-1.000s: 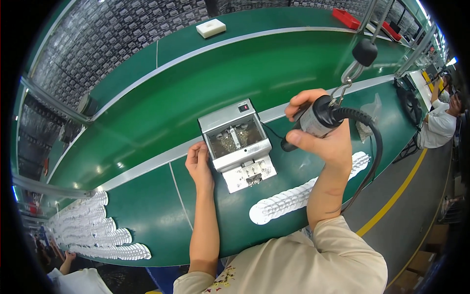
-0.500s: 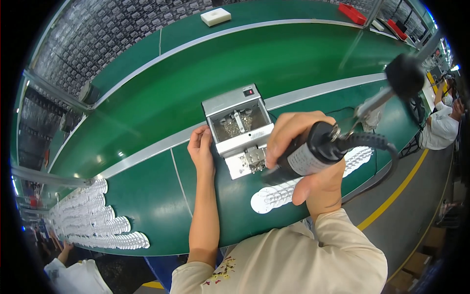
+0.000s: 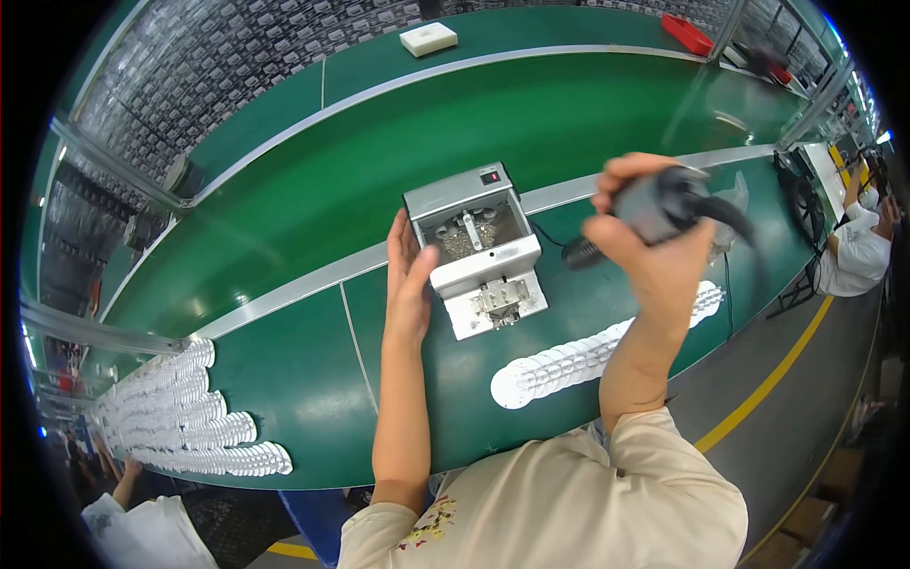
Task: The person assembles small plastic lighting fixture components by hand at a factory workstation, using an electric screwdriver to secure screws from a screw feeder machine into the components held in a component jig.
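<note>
One black-grey cylindrical tool (image 3: 649, 211), right hand (image 3: 656, 266), fingers curled round; silver metal box (image 3: 485, 265), left hand (image 3: 408, 289) alongside, thumb spread: tool knocks could shift it.

On your bench (image 3: 313, 389), the feeder (image 3: 474, 275) sits mid-frame, your left hand (image 3: 408, 289) against its left side and your right hand (image 3: 665, 261), around the driver (image 3: 649, 204), to its right; 1 disc row (image 3: 569, 363) lies lower right, other disc rows (image 3: 190, 422) lower left, and behind, a block (image 3: 428, 39) rests on the top-centre shelf (image 3: 559, 30).

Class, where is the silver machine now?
The silver machine sits near the head view's centre, on the green table, between the left hand and the right hand.
</note>
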A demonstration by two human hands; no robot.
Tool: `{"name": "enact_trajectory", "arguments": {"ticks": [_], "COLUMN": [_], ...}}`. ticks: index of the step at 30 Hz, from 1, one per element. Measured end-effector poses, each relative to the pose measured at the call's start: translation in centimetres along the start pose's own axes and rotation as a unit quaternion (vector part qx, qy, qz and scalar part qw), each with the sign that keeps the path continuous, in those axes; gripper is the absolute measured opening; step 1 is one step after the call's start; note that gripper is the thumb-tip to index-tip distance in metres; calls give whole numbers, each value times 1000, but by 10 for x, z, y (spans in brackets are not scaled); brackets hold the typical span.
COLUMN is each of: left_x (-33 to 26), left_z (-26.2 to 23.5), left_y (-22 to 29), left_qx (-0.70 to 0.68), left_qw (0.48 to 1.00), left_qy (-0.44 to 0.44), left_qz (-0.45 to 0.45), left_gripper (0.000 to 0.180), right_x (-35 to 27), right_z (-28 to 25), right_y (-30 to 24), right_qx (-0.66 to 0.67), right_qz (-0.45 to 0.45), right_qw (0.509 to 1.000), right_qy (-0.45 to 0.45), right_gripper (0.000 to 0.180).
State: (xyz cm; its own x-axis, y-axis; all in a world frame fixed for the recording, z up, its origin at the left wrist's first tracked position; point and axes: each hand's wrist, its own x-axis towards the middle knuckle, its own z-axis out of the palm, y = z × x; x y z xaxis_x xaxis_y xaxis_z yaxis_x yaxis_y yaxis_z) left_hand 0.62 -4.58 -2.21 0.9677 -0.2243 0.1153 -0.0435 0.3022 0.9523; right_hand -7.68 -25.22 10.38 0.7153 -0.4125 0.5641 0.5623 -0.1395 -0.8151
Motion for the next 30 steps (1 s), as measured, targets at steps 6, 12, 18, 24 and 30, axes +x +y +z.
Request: {"name": "enact_trajectory", "arguments": {"ticks": [6,12,18,24,30], "left_x": [-5,-4,-2,-2,5], "left_z": [9,16,3,12,18], "left_y": [7,5,-7,-15,-14], "left_qx": [-125,-139,-128,-193,-202], "left_qw": [983,980,981,969,958], "left_qy": [32,72,59,82,145], "left_qz": [-131,-122,-131,-133,-141], "left_gripper": [85,81,76,70,64], "right_x": [15,17,21,19,-11], "right_z": [-1,-10,-16,-21,-14], "right_y": [17,24,73,94,105], "right_qx": [-191,-149,-284,-232,-163], "right_qz": [66,183,211,424,335], "right_qw": [977,950,860,755,828], "right_qy": [-68,-206,-368,-444,-419], "right_gripper": [43,41,57,66,64]}}
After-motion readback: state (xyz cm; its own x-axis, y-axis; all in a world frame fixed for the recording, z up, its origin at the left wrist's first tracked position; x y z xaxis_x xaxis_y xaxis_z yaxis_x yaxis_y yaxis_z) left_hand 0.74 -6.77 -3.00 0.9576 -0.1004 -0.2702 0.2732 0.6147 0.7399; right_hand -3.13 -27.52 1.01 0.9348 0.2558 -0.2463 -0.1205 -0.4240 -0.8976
